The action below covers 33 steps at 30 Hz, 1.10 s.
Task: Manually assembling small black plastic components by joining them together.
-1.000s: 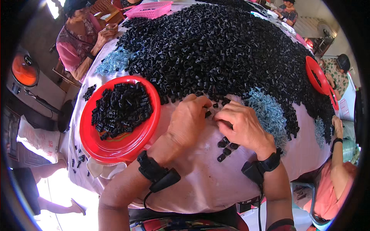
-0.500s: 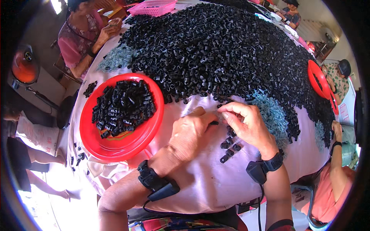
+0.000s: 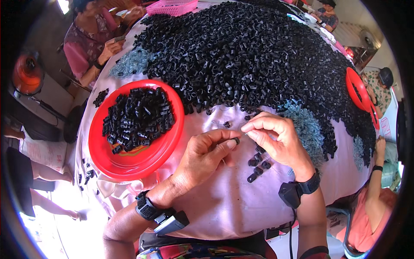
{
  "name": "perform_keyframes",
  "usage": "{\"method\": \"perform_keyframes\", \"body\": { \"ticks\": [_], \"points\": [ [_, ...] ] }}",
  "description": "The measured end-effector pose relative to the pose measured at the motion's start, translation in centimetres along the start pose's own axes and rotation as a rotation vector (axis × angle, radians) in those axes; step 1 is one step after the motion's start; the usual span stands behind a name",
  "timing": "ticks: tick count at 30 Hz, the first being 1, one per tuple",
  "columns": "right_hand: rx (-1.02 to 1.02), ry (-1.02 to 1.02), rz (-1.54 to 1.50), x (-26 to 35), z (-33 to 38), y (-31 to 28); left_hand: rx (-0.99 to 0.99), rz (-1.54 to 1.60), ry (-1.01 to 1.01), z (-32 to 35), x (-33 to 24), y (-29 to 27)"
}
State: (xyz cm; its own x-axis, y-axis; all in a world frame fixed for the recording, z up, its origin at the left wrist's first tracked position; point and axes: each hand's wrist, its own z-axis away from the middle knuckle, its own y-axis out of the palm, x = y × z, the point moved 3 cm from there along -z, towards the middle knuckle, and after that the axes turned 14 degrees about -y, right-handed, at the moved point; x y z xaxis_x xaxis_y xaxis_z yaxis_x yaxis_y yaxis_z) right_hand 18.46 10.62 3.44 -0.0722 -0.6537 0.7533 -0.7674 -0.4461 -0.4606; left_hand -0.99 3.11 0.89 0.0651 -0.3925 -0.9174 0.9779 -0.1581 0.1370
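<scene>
Between both hands point(image 3: 241, 142), pinched at the fingertips, sits a small black piece point(image 3: 236, 140).

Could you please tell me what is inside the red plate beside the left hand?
The red plate holds a heap of small black parts; whatever lies beneath that heap is covered.

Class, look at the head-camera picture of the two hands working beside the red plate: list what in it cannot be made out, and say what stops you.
- What the right hand pinches: too small, covered by its fingertips.
- The small black piece at the left hand: shape too small to tell.
- Table cloth under the black pile: hidden by the pieces.
- The red plate centre: covered by black pieces.
- Second red plate: squeezed by the fisheye rim.
</scene>
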Motion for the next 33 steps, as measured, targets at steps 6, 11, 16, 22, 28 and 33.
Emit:
{"method": "perform_keyframes", "body": {
  "ticks": [6,11,16,22,28,33],
  "points": [
    [-0.024,-0.112,0.024,1.5,-0.4,0.9,0.117,0.304,-0.156,0.0,1.6,0.1],
    [-0.007,-0.191,0.099,1.8,-0.7,1.1,0.131,0.354,-0.146,-0.2,1.8,0.1],
    [-0.028,-0.241,0.136,2.0,-0.7,1.3,0.147,0.346,-0.136,-0.1,1.5,0.3],
    [-0.085,-0.232,0.117,1.6,-0.7,1.1,0.167,0.337,-0.132,0.3,0.8,0.1],
    [-0.112,-0.253,0.142,1.8,-0.6,1.2,0.179,0.547,-0.214,0.1,1.0,-0.2],
    [-0.09,-0.349,0.196,2.4,-0.8,1.6,0.234,0.66,-0.269,-0.2,1.6,0.1]
  ]
}}
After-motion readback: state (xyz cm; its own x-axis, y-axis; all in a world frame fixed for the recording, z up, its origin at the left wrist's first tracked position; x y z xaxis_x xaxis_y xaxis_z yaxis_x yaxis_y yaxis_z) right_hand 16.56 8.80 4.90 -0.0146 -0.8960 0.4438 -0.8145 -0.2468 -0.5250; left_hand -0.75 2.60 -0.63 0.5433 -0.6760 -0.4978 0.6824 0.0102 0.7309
